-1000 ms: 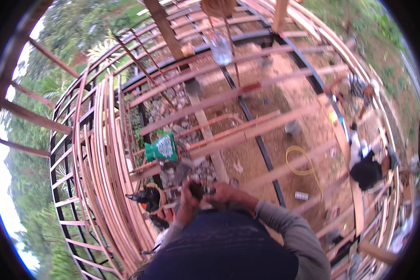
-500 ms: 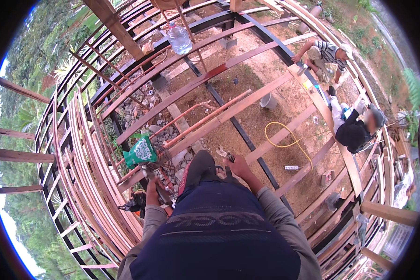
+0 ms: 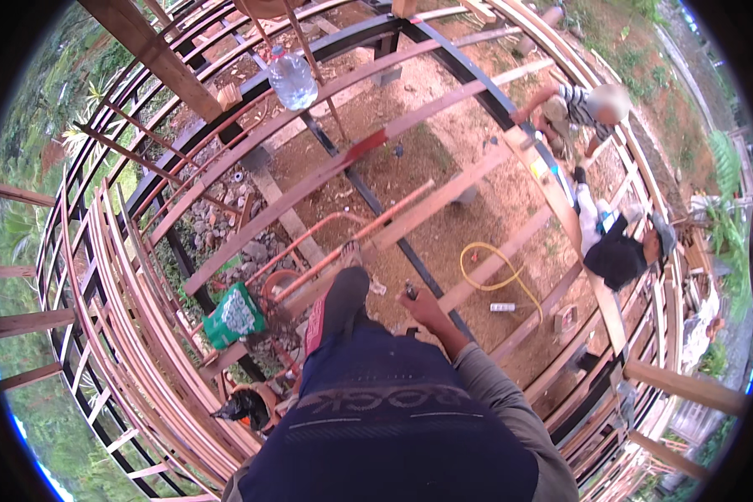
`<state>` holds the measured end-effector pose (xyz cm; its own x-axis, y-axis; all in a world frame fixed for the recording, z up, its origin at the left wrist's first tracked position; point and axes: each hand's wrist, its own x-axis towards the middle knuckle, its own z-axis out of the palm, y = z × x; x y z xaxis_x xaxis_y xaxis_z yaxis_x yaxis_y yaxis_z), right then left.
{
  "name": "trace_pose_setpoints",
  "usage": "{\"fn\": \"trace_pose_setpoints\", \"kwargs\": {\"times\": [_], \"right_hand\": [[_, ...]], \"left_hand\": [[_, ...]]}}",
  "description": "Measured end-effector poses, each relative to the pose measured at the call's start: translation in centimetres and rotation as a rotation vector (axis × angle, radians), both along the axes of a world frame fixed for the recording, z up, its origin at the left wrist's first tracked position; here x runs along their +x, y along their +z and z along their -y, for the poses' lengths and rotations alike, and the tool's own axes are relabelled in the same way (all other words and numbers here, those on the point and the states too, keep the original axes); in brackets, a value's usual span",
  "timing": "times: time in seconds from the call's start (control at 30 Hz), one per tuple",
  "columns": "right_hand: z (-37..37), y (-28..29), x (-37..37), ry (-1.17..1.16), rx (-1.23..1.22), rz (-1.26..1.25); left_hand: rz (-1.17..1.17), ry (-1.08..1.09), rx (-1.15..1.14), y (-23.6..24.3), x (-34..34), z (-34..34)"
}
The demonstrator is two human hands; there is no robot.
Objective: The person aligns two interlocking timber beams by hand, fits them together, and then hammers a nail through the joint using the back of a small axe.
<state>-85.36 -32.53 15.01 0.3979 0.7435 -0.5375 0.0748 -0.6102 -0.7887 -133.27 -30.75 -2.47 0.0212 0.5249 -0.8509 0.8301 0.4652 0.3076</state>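
The right hand (image 3: 428, 309) was curled around a small dark tool (image 3: 411, 291) – its end poking out over brown soil (image 3: 435, 224), near a black beam (image 3: 372, 205) – while the left hand was out of view, its state unclear

Soft, even daylight falls around me, while the stacked planks (image 3: 146, 335) bow in fisheye distortion and blue fringing edges the white glare at lower left.

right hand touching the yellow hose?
Apart. The head view shows it: the right hand is left of the yellow hose, with a visible gap between them.
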Motion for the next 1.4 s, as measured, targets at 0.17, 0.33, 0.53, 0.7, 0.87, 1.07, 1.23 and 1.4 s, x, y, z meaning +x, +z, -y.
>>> {"fn": "trace_pose_setpoints", "kwargs": {"times": [0.17, 0.33, 0.53, 0.7, 0.87, 1.07, 1.23, 1.4], "right_hand": [[-19.1, 7.4, 5.6, 0.16, -0.043, -0.033], [-26.5, 11.3, 12.5, 0.085, 0.109, 0.113], [-20.5, 7.6, 18.8, -0.149, -0.027, 0.208], [-18.0, 5.7, 23.0, -0.69, -0.257, -0.767], [-24.0, 3.5, 29.8, -0.492, -0.23, -0.714], [-29.4, 4.2, 42.1, -0.571, -0.104, -0.697], [-32.5, 4.0, 53.7, -0.55, -0.013, -0.704], [-33.2, 3.0, 59.6, -0.609, -0.009, -0.792]], "left_hand": [[-0.058, -0.05, 0.054, -0.7, 4.3, -21.5], [0.036, 0.087, -0.026, 2.7, 8.1, -40.3], [-0.003, -0.065, 0.113, 7.0, 19.0, -53.6], [0.154, 0.237, 0.0, 11.2, 29.0, -54.5], [0.21, 0.032, 0.045, 11.1, 35.5, -50.5], [0.111, -0.044, 0.064, 9.3, 44.1, -45.2], [0.061, -0.067, 0.082, 9.6, 50.2, -45.4], [0.034, -0.081, 0.077, 10.2, 55.3, -48.1]]}}
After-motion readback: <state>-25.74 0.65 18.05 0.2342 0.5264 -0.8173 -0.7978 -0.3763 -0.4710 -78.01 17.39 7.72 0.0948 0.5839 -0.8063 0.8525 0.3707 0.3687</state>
